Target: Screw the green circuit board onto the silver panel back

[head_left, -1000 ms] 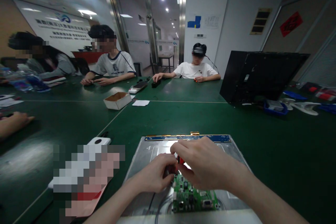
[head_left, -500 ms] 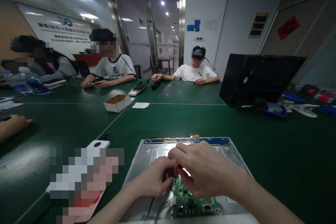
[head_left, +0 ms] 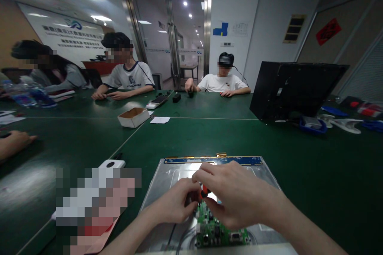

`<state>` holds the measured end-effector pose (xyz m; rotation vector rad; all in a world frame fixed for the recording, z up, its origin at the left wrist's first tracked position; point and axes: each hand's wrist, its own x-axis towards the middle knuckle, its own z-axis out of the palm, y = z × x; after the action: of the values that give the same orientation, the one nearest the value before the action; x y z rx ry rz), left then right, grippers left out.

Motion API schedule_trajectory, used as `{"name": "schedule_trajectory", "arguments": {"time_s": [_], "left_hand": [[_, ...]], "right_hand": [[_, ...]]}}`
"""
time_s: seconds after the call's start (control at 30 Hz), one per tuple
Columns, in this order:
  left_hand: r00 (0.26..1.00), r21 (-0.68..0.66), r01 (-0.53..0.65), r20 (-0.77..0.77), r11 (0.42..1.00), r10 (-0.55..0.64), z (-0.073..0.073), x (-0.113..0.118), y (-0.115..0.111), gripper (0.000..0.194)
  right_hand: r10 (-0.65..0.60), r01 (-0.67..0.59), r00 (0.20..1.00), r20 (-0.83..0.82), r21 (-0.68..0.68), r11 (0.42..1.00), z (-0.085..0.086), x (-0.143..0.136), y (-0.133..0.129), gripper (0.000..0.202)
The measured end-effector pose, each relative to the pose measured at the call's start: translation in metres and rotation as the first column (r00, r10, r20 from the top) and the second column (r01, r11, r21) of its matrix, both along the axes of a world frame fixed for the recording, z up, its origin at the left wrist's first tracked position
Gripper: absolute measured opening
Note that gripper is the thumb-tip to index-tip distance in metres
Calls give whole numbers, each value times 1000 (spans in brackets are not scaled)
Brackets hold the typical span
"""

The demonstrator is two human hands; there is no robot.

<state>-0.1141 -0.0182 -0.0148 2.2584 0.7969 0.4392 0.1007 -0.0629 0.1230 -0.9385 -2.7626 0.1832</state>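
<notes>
While the right hand grips a red-and-black tool narrowly above the upper-left edge of the green circuit board, a slip could scratch components. The left hand's curled fingers sit close beside, risking a jab; their hold cannot be told.

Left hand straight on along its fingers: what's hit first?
Probably the red-and-black item by the right hand, then that hand. The left hand may be touching the item; depth is unclear.
</notes>
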Motion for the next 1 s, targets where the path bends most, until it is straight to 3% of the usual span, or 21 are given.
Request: {"name": "schedule_trajectory", "arguments": {"time_s": [0.4,0.77,1.0], "left_hand": [[997,54,-82,-11,995,82,-4,-3,0,16],[996,-34,-85,12,996,85,-4,-1,-2,21],[996,18,-85,-10,996,85,-4,-3,0,12]], "right_hand": [[-76,74,997,33,44,996,-2,-4,4,9],[14,-14,1000,8,-13,1000,-1,0,1,20],[-61,60,998,26,22,998,-3,-2,3,8]]}}
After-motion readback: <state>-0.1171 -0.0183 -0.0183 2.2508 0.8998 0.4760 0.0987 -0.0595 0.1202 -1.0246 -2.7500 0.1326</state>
